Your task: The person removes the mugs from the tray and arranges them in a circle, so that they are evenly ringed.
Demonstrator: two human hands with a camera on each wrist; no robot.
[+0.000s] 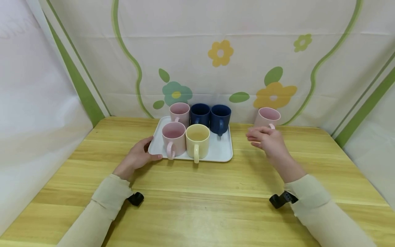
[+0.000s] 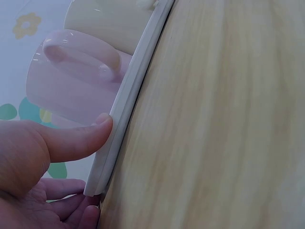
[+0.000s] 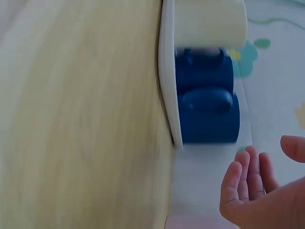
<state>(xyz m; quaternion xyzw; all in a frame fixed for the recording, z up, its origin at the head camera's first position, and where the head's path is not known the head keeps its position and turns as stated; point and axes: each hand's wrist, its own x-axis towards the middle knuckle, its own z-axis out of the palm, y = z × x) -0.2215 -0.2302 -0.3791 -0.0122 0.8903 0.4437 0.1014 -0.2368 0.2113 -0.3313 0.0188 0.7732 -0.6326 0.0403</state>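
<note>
A white tray (image 1: pixel 220 156) lies on the table with several mugs on it. A pink mug (image 1: pixel 180 111) and two navy mugs (image 1: pixel 200 115) stand in its back row; another pink mug (image 1: pixel 174 139) and a cream-yellow mug (image 1: pixel 198 140) stand in front. My left hand (image 1: pixel 140 156) grips the tray's front left corner, its thumb (image 2: pixel 81 143) against the front rim and its fingers at the left side. Right of the tray, my right hand (image 1: pixel 266 140) is raised with loosely bent fingers, holding nothing. A further pink mug (image 1: pixel 267 115) stands behind it, partly hidden by the hand.
The wooden table (image 1: pixel 197 206) reaches back to a white cloth backdrop (image 1: pixel 185 51) with printed flowers. White cloth (image 1: pixel 40 120) also hangs along the left side. Black wrist cameras (image 1: pixel 135 199) sit at both cuffs.
</note>
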